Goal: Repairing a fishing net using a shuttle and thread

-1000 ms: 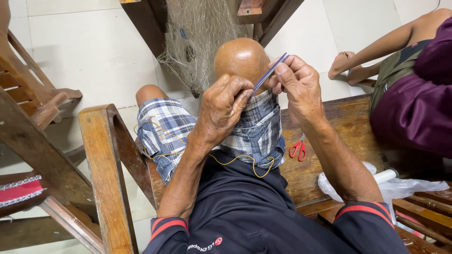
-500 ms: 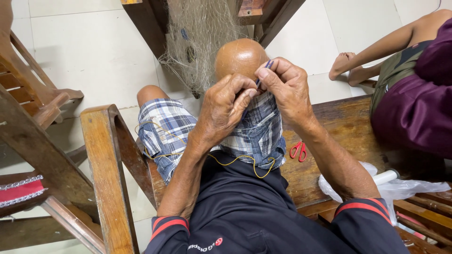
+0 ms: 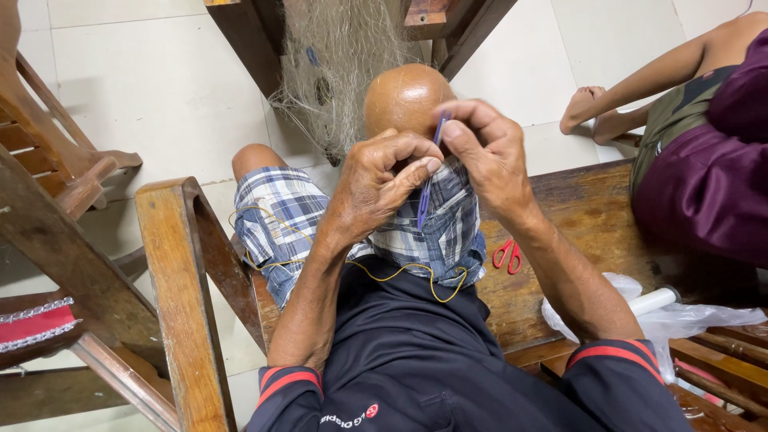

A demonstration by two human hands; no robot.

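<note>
Hands meet over the raised right knee (image 3: 404,100), both busy with a blue netting needle (image 3: 426,196). Left hand (image 3: 376,188) curled, thumb and fingers pinched together near the needle's middle; cannot tell if fine twine is caught in that pinch. Right hand (image 3: 488,156) pinches the needle's upper tip between thumb and forefinger, other fingers folded. Needle runs roughly upright between the two hands, over plaid shorts (image 3: 280,220). Pale fishing net (image 3: 340,68) hangs beyond the knee. Yellow cord (image 3: 400,272) loops across the lap. Red scissors (image 3: 507,256) lie on the wooden bench (image 3: 592,216), mid-seat, right of the thigh. White plastic bag (image 3: 664,316) near the bench's near edge. Another person (image 3: 704,160) sits at the bench's far right end.
</note>
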